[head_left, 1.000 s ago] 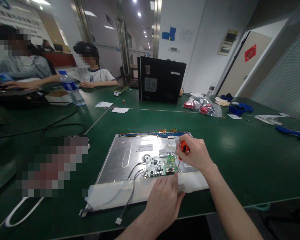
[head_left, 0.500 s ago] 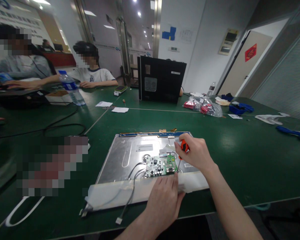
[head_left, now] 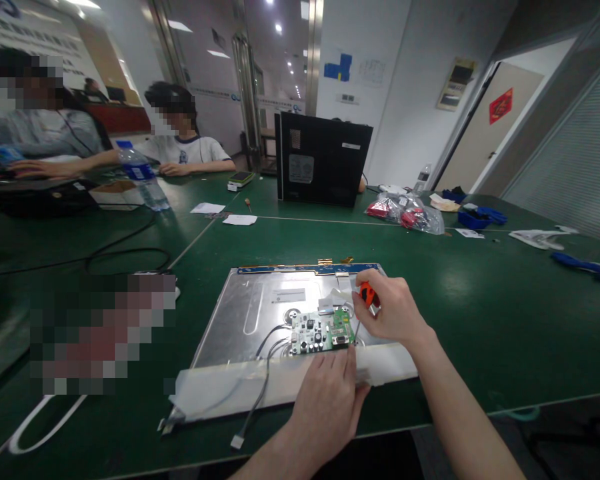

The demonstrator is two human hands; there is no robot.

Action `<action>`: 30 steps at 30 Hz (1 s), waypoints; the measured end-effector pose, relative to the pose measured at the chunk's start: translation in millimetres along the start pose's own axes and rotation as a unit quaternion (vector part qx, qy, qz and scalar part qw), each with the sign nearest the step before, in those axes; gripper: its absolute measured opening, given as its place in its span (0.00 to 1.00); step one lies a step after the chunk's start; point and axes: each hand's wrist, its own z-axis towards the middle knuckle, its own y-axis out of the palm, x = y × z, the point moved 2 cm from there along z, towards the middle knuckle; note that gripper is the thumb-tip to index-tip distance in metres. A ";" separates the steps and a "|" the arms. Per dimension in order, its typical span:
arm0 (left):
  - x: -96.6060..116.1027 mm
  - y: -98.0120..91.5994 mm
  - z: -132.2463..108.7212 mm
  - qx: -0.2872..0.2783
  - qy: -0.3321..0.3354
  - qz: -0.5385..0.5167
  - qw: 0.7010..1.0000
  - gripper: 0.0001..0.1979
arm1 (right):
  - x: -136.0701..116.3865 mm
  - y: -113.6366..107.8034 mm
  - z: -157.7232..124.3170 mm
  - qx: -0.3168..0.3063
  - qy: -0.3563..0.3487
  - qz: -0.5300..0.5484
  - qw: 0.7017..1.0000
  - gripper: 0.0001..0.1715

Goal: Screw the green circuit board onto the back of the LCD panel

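An LCD panel (head_left: 233,317) lies with its metal back up on the table, a green circuit board (head_left: 317,331) near its middle. My right hand (head_left: 393,303) is closed round the orange-and-black handle of a screwdriver (head_left: 367,294). Its thin shaft points down to the board's lower right corner; the fingers partly hide the handle. My left hand (head_left: 327,393) lies flat with fingers stretched out, fingertips at the board's lower edge, over the whitish strip (head_left: 220,393) along the panel's front. A grey cable with a white connector (head_left: 237,441) runs from the board's left side over that strip.
Behind the panel stands a black computer case (head_left: 325,160). A plastic bag with red items (head_left: 410,212) lies to its right. A water bottle (head_left: 143,175) and black cables (head_left: 125,252) are at left. Two people sit across the table at far left.
My right hand's fingers have shifted slightly on the screwdriver handle, which has turned a little. My left hand and the panel stay where they were.
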 end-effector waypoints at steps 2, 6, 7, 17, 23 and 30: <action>0.1 -0.3 0.0 0.001 0.000 0.000 1.000 0.20 | 0.5 0.4 0.5 0.002 -0.001 -0.003 1.000 0.05; 0.8 -0.3 -0.3 0.009 -0.002 0.002 1.000 0.20 | 1.4 0.6 1.5 0.003 0.001 -0.004 1.000 0.04; 1.0 -0.2 -0.3 0.009 -0.002 0.002 1.000 0.20 | 1.6 0.7 1.5 0.004 0.003 -0.007 1.000 0.05; 0.2 -0.6 1.3 0.017 0.000 0.004 1.000 0.20 | 2.5 -1.5 0.1 -0.010 0.006 -0.023 1.000 0.09; 0.2 0.9 -0.1 0.017 -0.003 -0.002 1.000 0.20 | -0.2 -3.0 1.4 -0.039 0.016 0.034 0.999 0.12; 0.1 2.1 -0.3 0.033 0.007 -0.002 0.999 0.19 | 1.6 -0.2 1.3 -0.016 0.012 0.009 1.000 0.07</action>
